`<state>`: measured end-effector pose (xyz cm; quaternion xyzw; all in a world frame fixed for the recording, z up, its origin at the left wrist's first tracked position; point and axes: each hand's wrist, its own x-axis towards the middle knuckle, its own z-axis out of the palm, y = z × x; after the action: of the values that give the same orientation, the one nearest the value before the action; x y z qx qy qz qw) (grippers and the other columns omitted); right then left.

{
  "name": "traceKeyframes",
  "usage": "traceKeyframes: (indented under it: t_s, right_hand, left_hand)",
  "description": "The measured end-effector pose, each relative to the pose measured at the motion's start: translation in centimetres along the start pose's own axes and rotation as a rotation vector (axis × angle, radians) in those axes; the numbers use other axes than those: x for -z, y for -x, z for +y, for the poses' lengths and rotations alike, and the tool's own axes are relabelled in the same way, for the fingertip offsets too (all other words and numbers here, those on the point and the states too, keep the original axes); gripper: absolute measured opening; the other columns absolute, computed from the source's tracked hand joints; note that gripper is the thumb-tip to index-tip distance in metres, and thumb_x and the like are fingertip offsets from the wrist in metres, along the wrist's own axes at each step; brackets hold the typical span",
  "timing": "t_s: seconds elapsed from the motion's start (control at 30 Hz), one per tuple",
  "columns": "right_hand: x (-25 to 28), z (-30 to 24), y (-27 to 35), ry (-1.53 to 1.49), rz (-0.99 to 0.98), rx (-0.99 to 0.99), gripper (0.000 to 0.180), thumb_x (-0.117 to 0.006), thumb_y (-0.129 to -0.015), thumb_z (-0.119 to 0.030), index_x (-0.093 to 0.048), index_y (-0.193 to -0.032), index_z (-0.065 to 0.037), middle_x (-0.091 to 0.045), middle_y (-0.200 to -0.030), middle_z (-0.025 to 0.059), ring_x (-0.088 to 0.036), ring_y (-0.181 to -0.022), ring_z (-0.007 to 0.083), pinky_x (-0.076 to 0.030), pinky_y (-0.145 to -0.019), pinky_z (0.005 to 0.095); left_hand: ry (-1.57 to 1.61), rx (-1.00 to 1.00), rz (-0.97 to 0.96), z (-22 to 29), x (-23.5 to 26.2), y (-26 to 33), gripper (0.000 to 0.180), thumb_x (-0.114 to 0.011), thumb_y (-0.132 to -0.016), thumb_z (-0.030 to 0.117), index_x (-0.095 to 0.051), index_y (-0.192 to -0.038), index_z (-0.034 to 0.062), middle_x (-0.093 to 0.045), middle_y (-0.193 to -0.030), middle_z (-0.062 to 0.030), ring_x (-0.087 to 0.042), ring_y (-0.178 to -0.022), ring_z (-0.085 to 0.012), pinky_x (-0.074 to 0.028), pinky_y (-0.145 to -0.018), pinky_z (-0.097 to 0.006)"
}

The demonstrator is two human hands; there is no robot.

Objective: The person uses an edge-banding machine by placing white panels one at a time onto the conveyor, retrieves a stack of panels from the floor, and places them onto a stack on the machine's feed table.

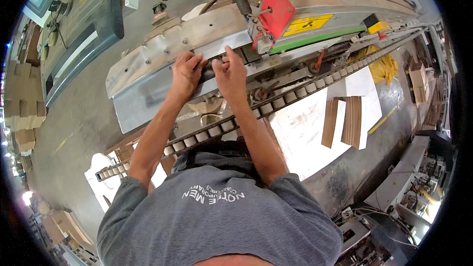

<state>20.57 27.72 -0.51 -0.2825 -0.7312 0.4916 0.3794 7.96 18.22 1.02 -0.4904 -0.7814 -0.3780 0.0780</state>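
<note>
Scrape risk: left hand [186, 75] and right hand [231, 76] at grey metal plate [143, 99], grips part-curled, can't tell if pinching; a slip could drag knuckles along its edge.

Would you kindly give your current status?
Left hand, right hand: at grey metal ledge. Any grip unclear. Roller rail on near side, apparently not blocking.

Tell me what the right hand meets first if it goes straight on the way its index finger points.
The right hand would probably meet the pale metal strip by its index fingertip first, though depth is unclear here.
</note>
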Motion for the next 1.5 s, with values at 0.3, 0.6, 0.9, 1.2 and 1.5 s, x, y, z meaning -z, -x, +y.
traceKeyframes:
  t_s: [0.3, 0.6, 0.9, 1.2, 1.5]
  right_hand:
    - [8.9, -2.1, 2.1, -0.021, -0.040, 0.064, 0.041, -0.069, -0.087, -0.006, -0.064, -0.127, -0.002, -0.069, -0.118, 0.0227, -0.067, -0.101, 0.0385, -0.054, -0.090, 0.0439]
    - [30.4, 5.1, 12.4, 1.050, 0.497, -0.250, 0.050, -0.073, -0.088, -0.018, -0.058, -0.131, 0.002, -0.059, -0.132, 0.0251, -0.050, -0.124, 0.0454, -0.039, -0.110, 0.0523]
    - [36.4, 10.8, 15.6, 0.992, 0.569, -0.377, 0.060, -0.074, -0.082, -0.007, -0.054, -0.138, 0.000, -0.055, -0.141, 0.0247, -0.046, -0.130, 0.0483, -0.040, -0.110, 0.0542]
    - [21.3, -3.3, 9.9, 0.722, 0.014, 0.144, 0.053, -0.072, -0.083, 0.002, -0.062, -0.133, -0.009, -0.066, -0.126, 0.0149, -0.056, -0.117, 0.0330, -0.043, -0.105, 0.0475]
    - [-5.1, -4.5, 2.7, 0.482, -0.491, 0.635, 0.039, -0.068, -0.083, -0.004, -0.063, -0.122, -0.007, -0.061, -0.122, 0.0143, -0.052, -0.108, 0.0362, -0.042, -0.098, 0.0481]
  left_hand:
    - [0.110, -0.023, -0.068, 4.5, -6.7, -4.2, 0.017, -0.071, -0.086, 0.014, -0.071, -0.097, 0.0007, -0.065, -0.094, -0.0214, -0.061, -0.089, -0.0439, -0.051, -0.077, -0.048]
    - [0.132, -0.042, -0.136, 5.1, -4.8, -1.0, 0.021, -0.076, -0.087, 0.012, -0.075, -0.105, 0.0031, -0.066, -0.086, -0.0159, -0.067, -0.076, -0.0297, -0.054, -0.068, -0.039]
    - [0.326, -0.050, -0.075, 6.0, -1.5, 3.6, 0.018, -0.076, -0.085, 0.001, -0.075, -0.104, -0.0008, -0.066, -0.085, -0.0139, -0.064, -0.068, -0.0217, -0.051, -0.057, -0.032]
    - [0.323, 0.274, 0.101, 4.4, 5.9, 7.0, 0.020, -0.072, -0.087, 0.002, -0.075, -0.107, -0.0015, -0.066, -0.086, -0.0098, -0.054, -0.065, -0.0128, -0.044, -0.056, -0.027]
    - [0.204, 0.397, 0.272, -2.9, 13.2, 11.7, 0.024, -0.071, -0.089, 0.002, -0.074, -0.112, 0.0016, -0.064, -0.088, -0.0051, -0.056, -0.073, -0.0111, -0.046, -0.063, -0.026]
